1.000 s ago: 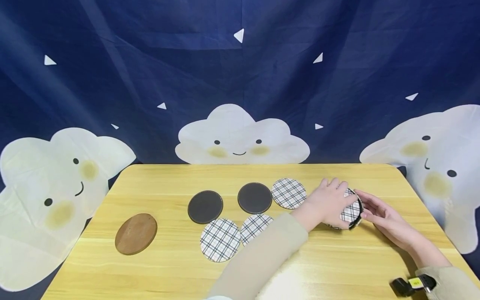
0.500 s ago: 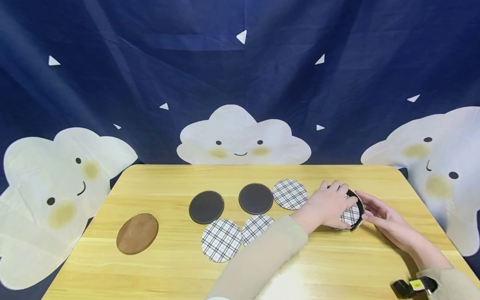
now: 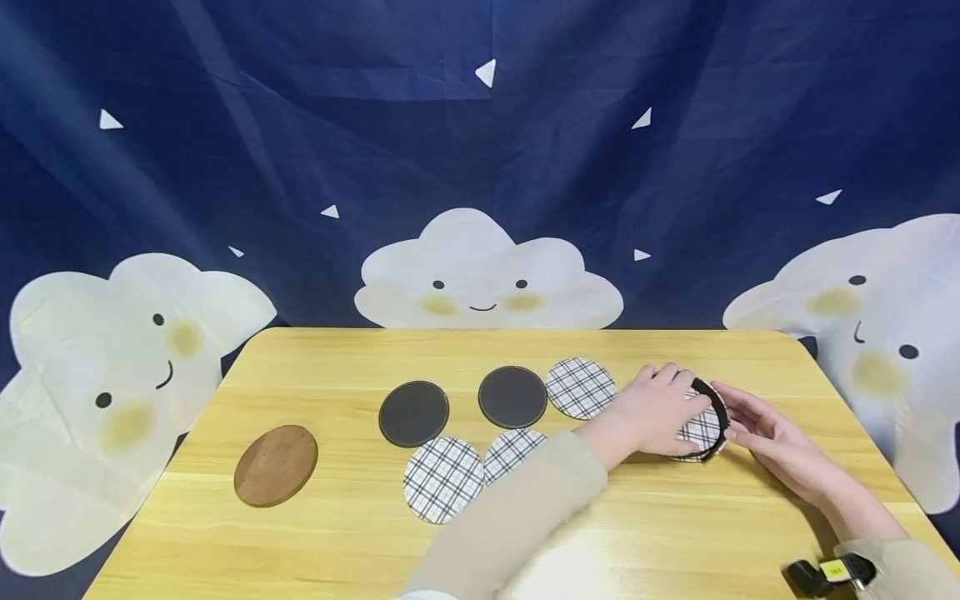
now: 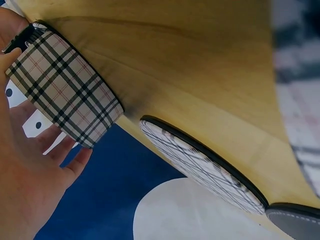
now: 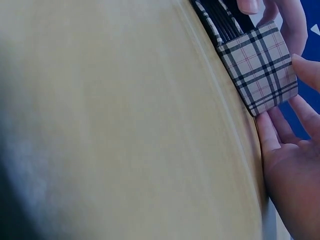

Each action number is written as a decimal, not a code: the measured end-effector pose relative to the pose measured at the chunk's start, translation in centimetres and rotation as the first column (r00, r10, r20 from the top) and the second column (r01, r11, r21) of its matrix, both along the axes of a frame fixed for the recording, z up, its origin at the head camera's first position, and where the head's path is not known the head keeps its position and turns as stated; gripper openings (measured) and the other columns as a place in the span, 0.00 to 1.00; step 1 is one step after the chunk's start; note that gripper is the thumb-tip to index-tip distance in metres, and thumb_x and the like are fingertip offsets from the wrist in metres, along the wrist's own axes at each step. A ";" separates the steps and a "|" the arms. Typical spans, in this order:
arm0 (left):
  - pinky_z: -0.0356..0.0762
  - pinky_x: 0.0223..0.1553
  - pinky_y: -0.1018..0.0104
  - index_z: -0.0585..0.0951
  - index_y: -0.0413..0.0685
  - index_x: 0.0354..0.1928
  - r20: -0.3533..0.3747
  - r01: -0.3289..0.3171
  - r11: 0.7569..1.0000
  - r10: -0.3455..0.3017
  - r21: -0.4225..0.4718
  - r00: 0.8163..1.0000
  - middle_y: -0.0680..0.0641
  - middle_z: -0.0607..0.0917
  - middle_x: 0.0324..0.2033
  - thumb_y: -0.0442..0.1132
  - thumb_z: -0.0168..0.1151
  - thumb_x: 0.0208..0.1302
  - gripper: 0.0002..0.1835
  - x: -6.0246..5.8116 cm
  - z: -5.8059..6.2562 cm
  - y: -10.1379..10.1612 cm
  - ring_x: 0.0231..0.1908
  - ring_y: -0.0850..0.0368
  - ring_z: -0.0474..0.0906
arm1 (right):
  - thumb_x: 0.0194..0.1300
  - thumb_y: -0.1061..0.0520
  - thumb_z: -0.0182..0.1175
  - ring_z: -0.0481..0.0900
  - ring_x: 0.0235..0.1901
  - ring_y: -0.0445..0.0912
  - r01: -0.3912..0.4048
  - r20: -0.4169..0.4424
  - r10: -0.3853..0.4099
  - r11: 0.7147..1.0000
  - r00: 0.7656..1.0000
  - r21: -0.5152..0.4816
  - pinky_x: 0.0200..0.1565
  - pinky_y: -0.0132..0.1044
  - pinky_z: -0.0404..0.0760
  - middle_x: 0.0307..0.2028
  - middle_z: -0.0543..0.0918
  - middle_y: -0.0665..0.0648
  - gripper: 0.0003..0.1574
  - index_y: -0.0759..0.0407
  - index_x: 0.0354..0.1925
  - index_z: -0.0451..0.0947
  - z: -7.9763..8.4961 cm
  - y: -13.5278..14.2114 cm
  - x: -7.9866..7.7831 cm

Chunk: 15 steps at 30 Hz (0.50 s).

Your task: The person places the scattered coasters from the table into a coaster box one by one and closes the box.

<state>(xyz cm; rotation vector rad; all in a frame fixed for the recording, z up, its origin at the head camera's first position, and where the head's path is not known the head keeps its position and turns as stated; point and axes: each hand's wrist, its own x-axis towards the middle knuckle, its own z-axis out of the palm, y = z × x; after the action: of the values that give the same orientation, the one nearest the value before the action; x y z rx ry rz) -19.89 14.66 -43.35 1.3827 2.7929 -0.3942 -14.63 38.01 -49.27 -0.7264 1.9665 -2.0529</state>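
Toward the table's right side, both hands are on a round plaid coaster holder (image 5: 260, 70) with a stack of coasters in it. My left hand (image 3: 660, 408) grips the top plaid coaster (image 3: 699, 429) from above, thumb at its near edge and fingers spread over the far side. A black band shows between that coaster and the holder's right rim. From the right, my right hand (image 3: 780, 442) holds the holder's wall between thumb and fingers. In the left wrist view the plaid wall (image 4: 65, 82) stands close to the fingers. Dark coaster edges (image 5: 227, 22) show through the holder's side opening.
Left of the hands lie two black coasters (image 3: 414, 413) and several plaid coasters (image 3: 444, 479), one partly behind the left sleeve (image 3: 517, 517). Farther left is a brown round coaster (image 3: 275, 465). A cloud-patterned curtain (image 3: 487, 150) hangs behind the wooden table (image 3: 337, 550).
My left hand has shifted slightly left with the top coaster, and the black band at the holder's right side shows more. The right hand stays nearly still.
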 end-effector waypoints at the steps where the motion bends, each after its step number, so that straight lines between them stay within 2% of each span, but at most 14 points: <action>1: 0.60 0.77 0.59 0.63 0.81 0.78 0.003 0.001 1.000 -0.001 -0.001 1.000 0.59 0.63 0.78 0.79 0.47 0.71 0.37 0.0 0.0 -0.1 0.78 0.60 0.57 | 0.76 0.79 0.40 0.73 0.69 0.30 0.000 0.003 0.000 1.000 1.000 0.000 0.65 0.20 0.72 0.74 0.72 0.42 0.42 0.63 0.83 0.53 0.0 0.0 0.0; 11: 0.61 0.77 0.60 0.63 0.77 0.79 -0.039 0.023 1.000 -0.023 -0.010 0.999 0.57 0.64 0.78 0.76 0.44 0.74 0.36 0.2 0.7 -2.1 0.77 0.59 0.58 | 0.78 0.77 0.42 0.75 0.68 0.30 0.027 0.031 -0.028 0.999 0.999 0.026 0.63 0.20 0.74 0.72 0.74 0.40 0.41 0.58 0.83 0.55 0.3 0.0 0.0; 15: 0.59 0.78 0.60 0.61 0.76 0.80 -0.031 0.023 1.000 -0.023 -0.009 0.999 0.57 0.62 0.80 0.73 0.45 0.76 0.35 0.4 1.1 -3.1 0.79 0.59 0.57 | 0.78 0.77 0.41 0.74 0.68 0.29 0.023 0.029 -0.024 0.999 0.999 0.025 0.64 0.20 0.73 0.73 0.73 0.39 0.41 0.58 0.83 0.55 0.2 0.0 0.1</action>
<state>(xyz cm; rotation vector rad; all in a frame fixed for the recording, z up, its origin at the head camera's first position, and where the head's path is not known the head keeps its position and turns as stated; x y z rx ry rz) -19.52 11.60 -42.28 1.4207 2.7989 -0.4313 -14.57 37.99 -49.04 -0.6669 1.9896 -2.0374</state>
